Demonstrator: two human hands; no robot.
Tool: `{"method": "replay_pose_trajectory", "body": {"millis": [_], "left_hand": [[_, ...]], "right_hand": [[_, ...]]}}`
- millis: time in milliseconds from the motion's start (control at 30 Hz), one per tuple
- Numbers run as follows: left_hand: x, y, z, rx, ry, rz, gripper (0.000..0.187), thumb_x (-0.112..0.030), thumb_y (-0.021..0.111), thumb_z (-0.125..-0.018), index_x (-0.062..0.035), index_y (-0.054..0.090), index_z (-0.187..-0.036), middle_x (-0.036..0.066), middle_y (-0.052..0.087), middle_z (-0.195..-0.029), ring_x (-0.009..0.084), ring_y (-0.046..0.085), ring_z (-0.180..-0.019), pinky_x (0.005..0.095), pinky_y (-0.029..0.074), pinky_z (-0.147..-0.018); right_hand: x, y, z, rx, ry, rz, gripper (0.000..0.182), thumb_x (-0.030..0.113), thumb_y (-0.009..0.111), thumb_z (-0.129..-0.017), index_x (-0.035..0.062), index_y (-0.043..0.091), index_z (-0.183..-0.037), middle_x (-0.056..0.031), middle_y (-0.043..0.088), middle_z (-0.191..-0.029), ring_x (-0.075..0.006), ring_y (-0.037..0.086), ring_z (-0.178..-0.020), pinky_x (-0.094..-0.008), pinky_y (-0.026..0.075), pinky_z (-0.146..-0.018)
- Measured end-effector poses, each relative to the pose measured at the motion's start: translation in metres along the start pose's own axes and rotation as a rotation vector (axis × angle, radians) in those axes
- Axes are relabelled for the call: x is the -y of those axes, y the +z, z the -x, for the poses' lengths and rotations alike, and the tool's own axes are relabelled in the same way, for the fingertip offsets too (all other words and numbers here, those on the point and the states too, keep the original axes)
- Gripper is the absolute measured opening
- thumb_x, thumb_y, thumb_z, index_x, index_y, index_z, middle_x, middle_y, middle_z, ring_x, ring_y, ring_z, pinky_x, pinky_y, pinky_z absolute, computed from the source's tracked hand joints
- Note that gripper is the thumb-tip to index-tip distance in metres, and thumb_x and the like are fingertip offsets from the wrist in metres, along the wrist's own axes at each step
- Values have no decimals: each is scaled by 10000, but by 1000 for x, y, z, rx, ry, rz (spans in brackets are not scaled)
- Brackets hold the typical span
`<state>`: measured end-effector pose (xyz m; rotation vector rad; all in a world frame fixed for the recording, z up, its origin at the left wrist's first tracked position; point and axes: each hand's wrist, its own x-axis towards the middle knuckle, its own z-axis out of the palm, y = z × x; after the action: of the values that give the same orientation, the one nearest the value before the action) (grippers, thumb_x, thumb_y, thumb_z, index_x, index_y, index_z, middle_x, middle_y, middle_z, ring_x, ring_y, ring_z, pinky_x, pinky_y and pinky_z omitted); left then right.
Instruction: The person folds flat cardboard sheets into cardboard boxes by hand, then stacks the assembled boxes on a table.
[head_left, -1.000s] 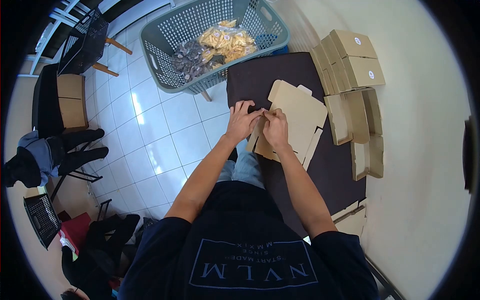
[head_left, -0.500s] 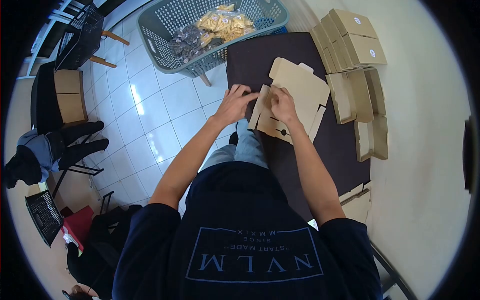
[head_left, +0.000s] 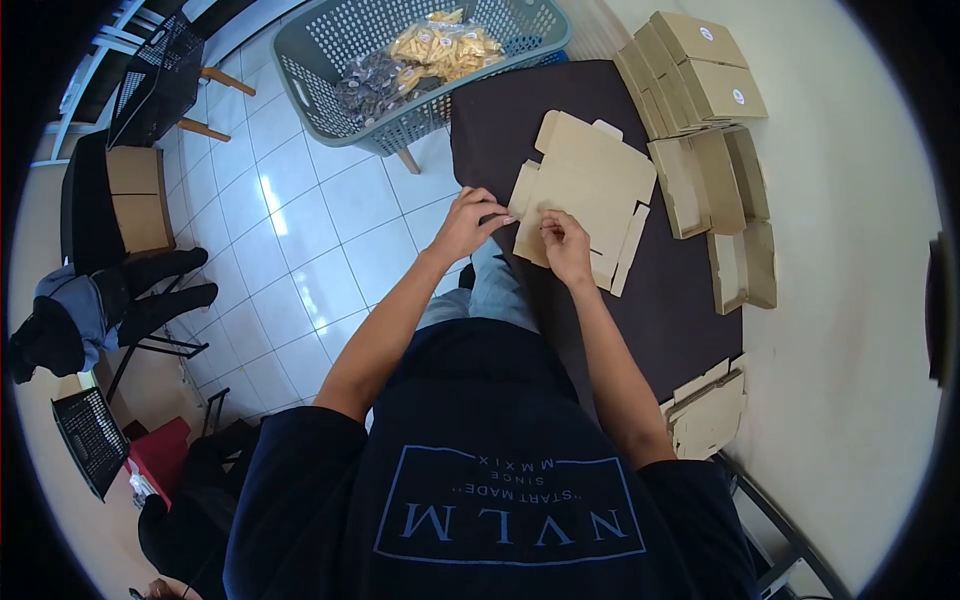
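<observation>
A flat brown cardboard box blank (head_left: 595, 180) lies on the dark table (head_left: 690, 340). My left hand (head_left: 472, 222) is at its left edge, thumb and fingertips drawn close together by the cardboard; whether they grip it is too small to tell. Over the blank's lower part is my right hand (head_left: 565, 245), with its fingers curled and bunched. What the right fingertips hold, if anything, cannot be made out.
Closed boxes (head_left: 705, 65) are stacked at the back right, with open box trays (head_left: 695, 185) before them. Flat cardboard (head_left: 708, 415) lies at the lower right. A basket (head_left: 385, 140) of packets stands behind. Another person (head_left: 90, 300) is at far left.
The blank's near left part, folded up before, now lies flatter. My right hand has moved down toward me, and my left hand has shifted slightly down along the edge.
</observation>
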<state>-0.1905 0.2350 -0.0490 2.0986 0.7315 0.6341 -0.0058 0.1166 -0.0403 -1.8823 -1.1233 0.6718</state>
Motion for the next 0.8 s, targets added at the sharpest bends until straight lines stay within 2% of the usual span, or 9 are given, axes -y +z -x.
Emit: {"method": "replay_pose_trajectory", "body": {"millis": [67,100,167,200,267,467,533,733,800], "left_hand": [[6,11,-2,-53,-82,1,173,-188,780,-821,-87,766,-961,79,636,-891,270,551,-943,379,461,-848],[6,15,0,-93,-136,36,174,-179,795,-807,-70,750,-934,88,635,-879,273,557,-908,385,469,-834],[8,19,-2,-135,-182,67,181,-171,811,-793,-52,733,-906,98,635,-867,276,563,-872,391,477,-821],[7,22,0,-147,-245,96,189,-160,821,-782,-40,712,-879,98,632,-848,272,567,-850,389,481,-812],[8,26,1,-158,-311,125,203,-149,831,-771,-28,690,-852,98,630,-830,268,570,-829,387,486,-802],[25,27,-6,-94,-320,268,199,-117,814,-803,-7,651,-839,79,659,-799,174,619,-768,314,503,-739],[28,28,-3,-19,-421,340,194,-115,811,-815,-17,645,-836,55,665,-770,142,614,-742,294,505,-717],[31,22,-11,78,-512,224,254,-181,823,-813,-35,616,-794,24,628,-710,123,561,-661,293,487,-638],[26,17,-4,37,-397,154,285,-193,822,-818,-39,587,-774,10,583,-690,115,520,-639,285,457,-604]], "right_hand": [[9,5,-2,11,80,40,204,67,739,-821,14,690,-1012,-140,684,-877,-265,675,-765,-347,551,-737],[14,6,-1,12,89,38,204,67,739,-821,14,690,-1012,-140,684,-877,-265,675,-765,-347,551,-737],[24,9,-15,7,151,167,267,224,810,-788,27,703,-933,-138,695,-830,-274,690,-764,-368,555,-725],[29,10,-18,7,159,168,267,224,810,-788,27,703,-933,-138,695,-830,-274,690,-764,-368,555,-725],[36,14,-28,82,260,326,354,331,843,-744,37,710,-889,-151,714,-841,-303,705,-800,-410,557,-737],[37,17,-47,171,457,444,405,390,860,-717,43,718,-870,-170,733,-920,-355,703,-925,-439,552,-841],[40,15,-47,213,478,459,403,386,856,-723,39,718,-876,-176,733,-931,-359,698,-957,-434,549,-866],[28,19,-53,207,484,588,411,407,828,-737,43,728,-899,-186,732,-951,-366,689,-996,-429,538,-910],[31,6,-47,260,431,264,355,365,804,-771,50,729,-916,-177,734,-948,-339,700,-970,-410,542,-881]]}}
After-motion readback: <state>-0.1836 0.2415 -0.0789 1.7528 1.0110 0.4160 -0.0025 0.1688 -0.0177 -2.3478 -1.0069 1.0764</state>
